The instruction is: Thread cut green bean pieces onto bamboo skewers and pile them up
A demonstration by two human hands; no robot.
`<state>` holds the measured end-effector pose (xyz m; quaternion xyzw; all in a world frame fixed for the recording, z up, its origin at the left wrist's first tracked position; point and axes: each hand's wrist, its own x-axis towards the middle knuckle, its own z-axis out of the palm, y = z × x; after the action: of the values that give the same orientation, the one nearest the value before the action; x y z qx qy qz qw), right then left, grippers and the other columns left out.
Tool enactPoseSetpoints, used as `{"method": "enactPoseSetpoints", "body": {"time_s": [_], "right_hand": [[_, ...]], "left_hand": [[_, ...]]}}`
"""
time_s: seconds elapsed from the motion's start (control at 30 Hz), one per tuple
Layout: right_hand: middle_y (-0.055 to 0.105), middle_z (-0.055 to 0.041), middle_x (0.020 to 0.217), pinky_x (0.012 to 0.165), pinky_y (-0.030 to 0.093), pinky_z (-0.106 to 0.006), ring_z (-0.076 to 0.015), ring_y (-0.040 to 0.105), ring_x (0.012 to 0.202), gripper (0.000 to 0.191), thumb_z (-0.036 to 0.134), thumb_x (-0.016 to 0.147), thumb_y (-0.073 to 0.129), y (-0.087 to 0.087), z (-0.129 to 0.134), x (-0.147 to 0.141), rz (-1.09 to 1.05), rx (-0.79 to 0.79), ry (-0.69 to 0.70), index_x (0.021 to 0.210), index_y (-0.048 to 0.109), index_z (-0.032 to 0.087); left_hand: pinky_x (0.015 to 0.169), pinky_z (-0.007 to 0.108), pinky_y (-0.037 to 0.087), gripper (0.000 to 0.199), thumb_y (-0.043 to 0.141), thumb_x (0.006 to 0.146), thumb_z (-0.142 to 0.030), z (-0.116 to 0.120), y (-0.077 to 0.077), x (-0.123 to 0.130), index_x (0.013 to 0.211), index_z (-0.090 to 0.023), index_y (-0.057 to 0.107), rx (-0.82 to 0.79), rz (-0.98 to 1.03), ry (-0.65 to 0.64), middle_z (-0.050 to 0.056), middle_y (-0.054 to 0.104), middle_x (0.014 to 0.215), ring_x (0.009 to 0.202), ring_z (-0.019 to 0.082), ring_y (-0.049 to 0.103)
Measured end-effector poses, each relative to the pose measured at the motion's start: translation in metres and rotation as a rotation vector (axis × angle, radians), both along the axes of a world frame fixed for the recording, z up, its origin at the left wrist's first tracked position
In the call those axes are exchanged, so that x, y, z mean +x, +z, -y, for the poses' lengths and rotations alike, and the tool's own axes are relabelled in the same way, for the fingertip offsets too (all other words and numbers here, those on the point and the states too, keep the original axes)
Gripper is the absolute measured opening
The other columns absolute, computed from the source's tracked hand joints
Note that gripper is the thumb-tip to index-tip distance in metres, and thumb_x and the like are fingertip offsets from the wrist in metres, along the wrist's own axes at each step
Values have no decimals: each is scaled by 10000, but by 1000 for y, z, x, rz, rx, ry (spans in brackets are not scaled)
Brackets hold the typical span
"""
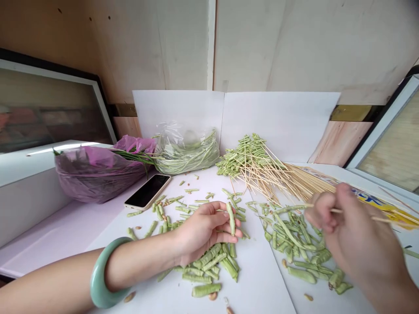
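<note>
In the middle of the head view, my left hand (pixel 206 226) is closed on a short piece of green bean (pixel 231 219), held upright between thumb and fingers. A thin wooden skewer (pixel 379 218) is gripped in my right hand (pixel 347 231), its tip pointing left toward the bean piece but apart from it. My right hand is slightly blurred. Cut bean pieces (pixel 212 258) lie under my left hand. Another scatter of bean pieces (pixel 297 235) spreads out left of my right hand, with a few loose brown seeds among them.
At the back stand filled bean skewers (pixel 252 150), beside a bundle of bare skewers (pixel 294 176). A clear bag of long beans (pixel 186 152), a purple bag (pixel 101 174) and a phone (pixel 148 192) lie to the left. Yellow packaging (pixel 399 216) is at right.
</note>
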<state>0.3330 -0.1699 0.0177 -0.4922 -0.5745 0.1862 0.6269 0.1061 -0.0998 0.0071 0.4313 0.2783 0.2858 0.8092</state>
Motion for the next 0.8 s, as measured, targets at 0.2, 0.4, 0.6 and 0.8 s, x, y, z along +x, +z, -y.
{"method": "enactPoseSetpoints", "body": {"time_s": [0.2, 0.4, 0.6, 0.8], "right_hand": [[626, -50, 700, 557, 463, -288, -173, 545, 590, 512, 605, 973, 321, -18, 8, -44, -205, -248, 396, 977, 654, 216], [659, -52, 818, 853, 494, -336, -199, 622, 817, 417, 516, 989, 403, -26, 10, -59, -187, -185, 540, 889, 692, 232], [673, -70, 838, 858, 538, -392, -227, 659, 834, 452, 517, 992, 383, -27, 13, -66, -302, -168, 539, 872, 696, 213], [691, -64, 831, 889, 526, -294, -200, 660, 911, 454, 505, 994, 394, -24, 13, -70, -255, -162, 535, 857, 719, 219]], "left_hand": [[722, 219, 536, 96, 522, 859, -35, 7, 0, -2, 891, -124, 504, -21, 53, 18, 58, 639, 822, 723, 122, 682], [768, 253, 545, 175, 707, 765, -130, 11, -4, -13, 891, -119, 586, -10, 103, -44, 39, 640, 796, 734, 133, 678], [772, 270, 546, 252, 785, 701, -177, 12, -4, -14, 888, -122, 625, 4, 112, -43, 25, 638, 760, 725, 136, 673], [764, 289, 542, 233, 794, 696, -199, 9, -9, -15, 845, -126, 630, 62, 143, -57, 28, 644, 757, 721, 137, 661]]}}
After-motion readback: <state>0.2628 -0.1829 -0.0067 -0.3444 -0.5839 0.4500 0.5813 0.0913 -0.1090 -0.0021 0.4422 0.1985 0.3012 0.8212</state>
